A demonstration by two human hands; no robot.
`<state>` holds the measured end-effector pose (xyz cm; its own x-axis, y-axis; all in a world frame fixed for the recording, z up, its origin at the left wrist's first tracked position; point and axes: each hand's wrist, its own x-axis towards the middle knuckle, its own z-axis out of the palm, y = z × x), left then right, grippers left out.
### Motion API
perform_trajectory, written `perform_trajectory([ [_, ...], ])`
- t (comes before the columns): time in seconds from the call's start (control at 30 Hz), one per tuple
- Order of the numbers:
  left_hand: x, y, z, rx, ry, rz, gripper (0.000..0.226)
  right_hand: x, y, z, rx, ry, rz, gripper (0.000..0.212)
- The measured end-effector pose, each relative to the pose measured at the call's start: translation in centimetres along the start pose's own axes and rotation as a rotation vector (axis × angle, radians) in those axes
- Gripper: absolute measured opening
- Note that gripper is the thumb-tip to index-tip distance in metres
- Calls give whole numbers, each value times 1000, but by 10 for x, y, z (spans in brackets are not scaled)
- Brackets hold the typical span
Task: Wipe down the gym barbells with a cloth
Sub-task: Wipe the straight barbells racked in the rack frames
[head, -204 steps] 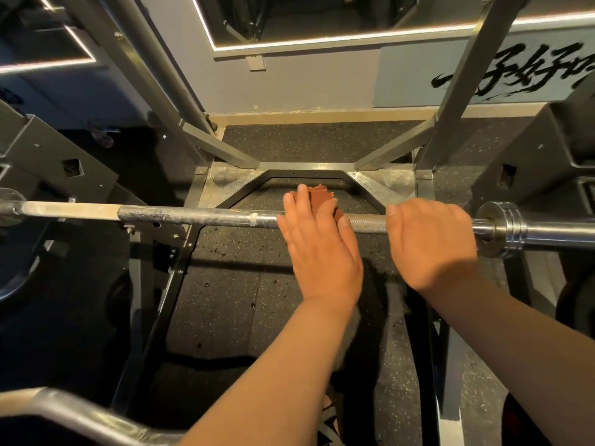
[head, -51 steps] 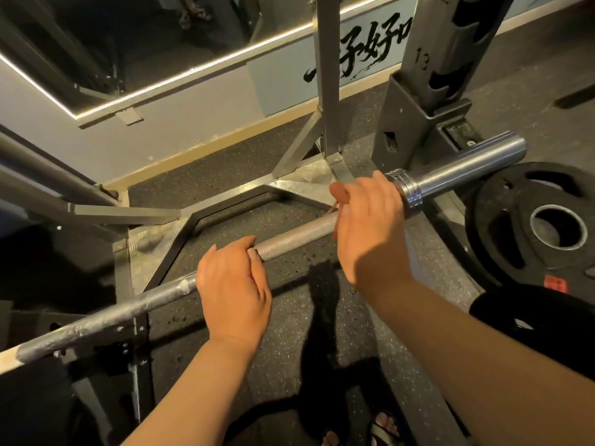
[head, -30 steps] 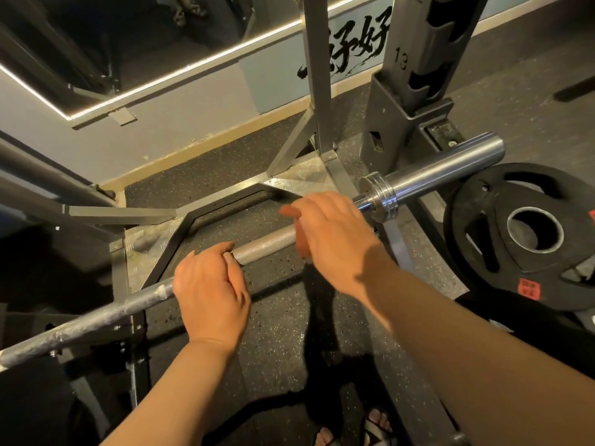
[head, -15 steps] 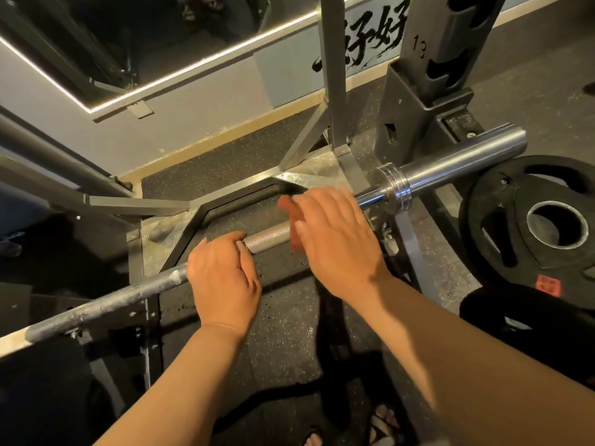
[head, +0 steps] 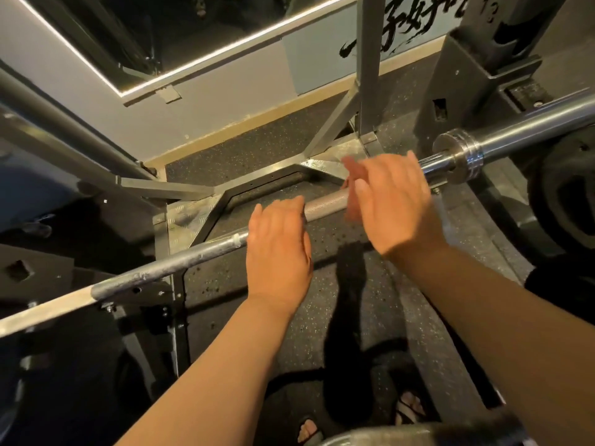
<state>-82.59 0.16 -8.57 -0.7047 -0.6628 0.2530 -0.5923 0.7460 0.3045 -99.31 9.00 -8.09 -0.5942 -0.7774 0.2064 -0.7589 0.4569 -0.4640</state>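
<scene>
Across a squat rack's base frame (head: 193, 217), barbell (head: 325, 206) slanting up to the right, reddish cloth (head: 352, 201) on its knurled shaft near the collar (head: 463, 156), blurred right hand (head: 396, 204) holding the cloth, left hand (head: 277, 243) wrapped over the barbell just beside, weight plate (head: 563, 201) beneath the barbell's sleeve.

Dim, warm light; the LED strip (head: 225, 49) glows at eleven o'clock, the right hand (head: 396, 201) is motion-blurred, edges bow.

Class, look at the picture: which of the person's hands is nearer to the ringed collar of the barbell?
Right. The right hand, holding the cloth, sits on the barbell just short of its collar; the left hand grips the barbell farther from it.
</scene>
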Motion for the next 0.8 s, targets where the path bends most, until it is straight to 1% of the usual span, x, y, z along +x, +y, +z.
perform_trajectory([
  [0.07, -7, -5, -8, 41, -34, 17, 54, 2, -11, 7, 31, 127, 172, 39],
  [0.1, -9, -7, -12, 55, -44, 22, 56, 1, -25, 14, 30, 143, 216, 38],
  [0.13, -12, -11, -15, 62, -49, 31, 56, -2, -41, 21, 18, 127, 211, 37],
  [0.17, -14, -14, -19, 59, -47, 42, 54, -5, -55, 28, 4, 89, 159, 36],
  [0.23, -17, -27, -30, 35, -13, 37, 44, -12, -75, 36, 3, -27, -7, 36],
  [0.3, -21, -48, -43, 14, 37, -36, 35, -16, -75, 32, 0, -101, -131, 37],
  [0.37, -27, -73, -56, 6, 62, -148, 31, -16, -67, 27, 16, -115, -119, 39],
  [0.43, -36, -94, -64, 5, 66, -228, 29, -16, -67, 28, 54, -32, 4, 38],
  [0.5, -45, -104, -66, 11, 56, -244, 25, -20, -90, 42, 25, 54, 115, 37],
  [0.53, -47, -106, -65, 16, 53, -238, 25, -22, -106, 51, 20, 62, 111, 37],
  [0.6, -47, -107, -63, 30, 51, -229, 27, -29, -130, 65, 21, -2, -10, 38],
  [0.7, -44, -108, -62, 32, 54, -245, 33, -32, -127, 61, 27, -98, -211, 39],
  [0.73, -45, -109, -61, 24, 54, -244, 34, -32, -121, 58, 33, -99, -244, 38],
  [0.77, -46, -109, -60, 20, 60, -237, 34, -31, -116, 56, 46, -73, -237, 38],
  [0.8, -47, -110, -58, 20, 69, -230, 34, -30, -114, 57, 61, -22, -191, 39],
])
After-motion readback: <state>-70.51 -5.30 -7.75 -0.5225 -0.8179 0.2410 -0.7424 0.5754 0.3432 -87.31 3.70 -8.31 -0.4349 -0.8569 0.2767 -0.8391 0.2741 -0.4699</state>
